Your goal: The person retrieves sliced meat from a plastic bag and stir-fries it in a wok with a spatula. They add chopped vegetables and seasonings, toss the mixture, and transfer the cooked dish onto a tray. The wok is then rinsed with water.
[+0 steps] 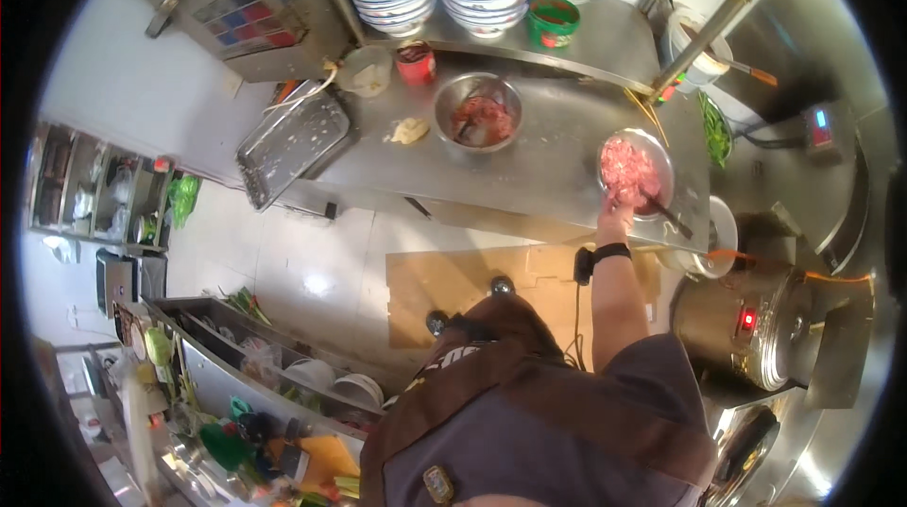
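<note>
At the tabletop's (562,157) left end sits a metal tray (250,171); the left hand is out of view. Toward the right end, near the front edge, the right hand (618,214) reaches the near rim of a steel bowl (663,163) holding pinkish meat (628,165); its finger closure and grip cannot be told. A dark handle (671,218) juts toward the front right corner: knocking it could tip meat over the edge.

A red digit (748,319) lights the steel pot (704,323); partial pale letters (457,357) mark the brown clothing (501,365).
</note>
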Demonstrator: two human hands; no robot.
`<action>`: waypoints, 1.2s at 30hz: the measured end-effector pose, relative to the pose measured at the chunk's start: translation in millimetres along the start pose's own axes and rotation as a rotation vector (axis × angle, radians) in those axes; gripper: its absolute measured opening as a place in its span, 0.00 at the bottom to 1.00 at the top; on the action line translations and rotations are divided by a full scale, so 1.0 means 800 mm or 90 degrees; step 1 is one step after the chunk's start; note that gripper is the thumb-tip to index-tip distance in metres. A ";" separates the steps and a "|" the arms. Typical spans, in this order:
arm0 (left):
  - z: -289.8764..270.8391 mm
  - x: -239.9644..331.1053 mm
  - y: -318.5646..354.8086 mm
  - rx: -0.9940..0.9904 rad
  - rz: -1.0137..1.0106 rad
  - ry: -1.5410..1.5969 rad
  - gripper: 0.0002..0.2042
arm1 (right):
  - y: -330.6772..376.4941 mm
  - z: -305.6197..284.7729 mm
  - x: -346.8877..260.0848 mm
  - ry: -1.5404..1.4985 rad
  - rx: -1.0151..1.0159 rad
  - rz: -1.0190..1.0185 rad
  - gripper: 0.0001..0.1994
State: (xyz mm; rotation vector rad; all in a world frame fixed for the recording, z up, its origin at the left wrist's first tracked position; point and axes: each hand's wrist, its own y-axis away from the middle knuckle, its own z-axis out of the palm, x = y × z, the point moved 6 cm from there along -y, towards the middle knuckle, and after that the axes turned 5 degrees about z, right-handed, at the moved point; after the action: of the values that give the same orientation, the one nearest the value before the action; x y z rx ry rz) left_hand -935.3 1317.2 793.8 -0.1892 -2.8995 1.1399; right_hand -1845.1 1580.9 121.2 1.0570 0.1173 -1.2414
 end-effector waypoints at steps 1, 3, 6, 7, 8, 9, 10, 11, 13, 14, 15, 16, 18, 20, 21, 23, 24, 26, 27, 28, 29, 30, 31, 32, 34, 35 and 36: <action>0.036 0.011 -0.006 -0.090 0.013 0.125 0.10 | -0.003 -0.011 -0.028 0.064 0.002 -0.039 0.13; 0.111 0.088 0.003 -0.205 0.083 0.315 0.07 | -0.014 -0.016 -0.087 0.256 -0.032 -0.167 0.12; 0.184 0.263 0.038 -0.251 0.268 0.422 0.10 | 0.011 0.026 -0.158 0.545 -0.118 -0.366 0.12; 0.202 0.357 0.051 -0.366 0.152 0.542 0.12 | 0.009 0.028 -0.177 0.518 -0.127 -0.338 0.12; 0.228 0.420 0.062 -0.459 0.144 0.630 0.13 | -0.022 0.023 -0.193 0.249 -0.084 -0.151 0.12; 0.246 0.484 0.072 -0.484 0.232 0.666 0.13 | -0.039 0.015 -0.195 -0.025 -0.041 0.030 0.12; 0.273 0.536 0.084 -0.513 0.301 0.720 0.17 | -0.039 0.005 -0.202 0.003 -0.011 0.059 0.13; 0.289 0.590 0.100 -0.594 0.327 0.738 0.16 | -0.032 0.001 -0.210 0.037 0.013 0.086 0.13; 0.328 0.687 0.139 -0.737 0.343 0.841 0.16 | -0.018 -0.029 -0.220 0.212 -0.064 0.059 0.14; 0.335 0.739 0.155 -0.660 0.471 0.920 0.15 | -0.010 -0.066 -0.215 0.352 -0.162 0.004 0.15; 0.332 0.785 0.167 -0.612 0.550 0.915 0.15 | 0.010 -0.092 -0.209 0.500 -0.263 -0.050 0.15; 0.327 0.821 0.184 -0.557 0.622 0.908 0.15 | 0.046 -0.121 -0.199 0.465 -0.288 0.001 0.15; 0.346 0.867 0.233 -0.540 0.598 0.974 0.14 | 0.148 -0.182 -0.184 0.572 -0.171 0.137 0.13; 0.371 0.912 0.297 -0.446 0.642 1.015 0.14 | 0.265 -0.250 -0.191 0.544 -0.255 -0.010 0.12; 0.383 0.929 0.326 -0.400 0.666 1.029 0.13 | 0.314 -0.267 -0.199 1.043 -0.225 -0.126 0.06; 0.403 0.963 0.381 -0.343 0.720 0.967 0.13 | 0.392 -0.452 -0.170 0.341 0.151 0.184 0.05; 0.412 0.970 0.410 -0.312 0.750 0.930 0.13 | 0.444 -0.505 -0.161 0.328 0.353 0.196 0.05; 0.452 0.974 0.460 -0.329 0.779 0.827 0.13 | 0.552 -0.559 -0.157 0.212 0.490 0.126 0.02; 0.468 0.980 0.481 -0.332 0.798 0.783 0.14 | 0.595 -0.582 -0.149 0.138 0.521 0.099 0.03; 0.483 0.983 0.497 -0.371 0.783 0.766 0.14 | 0.631 -0.622 -0.133 0.100 0.528 0.066 0.03; 0.497 0.983 0.510 -0.412 0.773 0.751 0.15 | 0.661 -0.667 -0.112 0.060 0.541 0.028 0.04; 0.510 0.988 0.521 -0.493 0.777 0.711 0.16 | 0.682 -0.694 -0.091 0.059 0.564 0.061 0.04; 0.524 0.992 0.530 -0.569 0.780 0.665 0.17 | 0.698 -0.714 -0.078 0.059 0.583 0.093 0.05; 0.543 0.994 0.534 -0.534 0.768 0.678 0.19 | 0.703 -0.701 -0.079 0.023 0.648 0.089 0.05; 0.519 0.999 0.531 -0.504 0.809 0.597 0.18 | 0.701 -0.750 -0.049 -0.040 0.632 0.098 0.05; 0.514 1.011 0.534 -0.564 0.802 0.517 0.17 | 0.691 -0.760 -0.045 -0.031 0.663 0.106 0.04; 0.493 1.021 0.534 -0.426 0.881 0.412 0.18 | 0.679 -0.756 -0.053 -0.163 0.584 0.060 0.04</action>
State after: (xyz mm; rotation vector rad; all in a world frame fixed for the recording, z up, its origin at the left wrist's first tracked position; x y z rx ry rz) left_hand -1725.7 1458.3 193.1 -2.2167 -2.1333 -0.1298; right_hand -1150.0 2004.5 132.7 1.6334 -0.7581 -1.3522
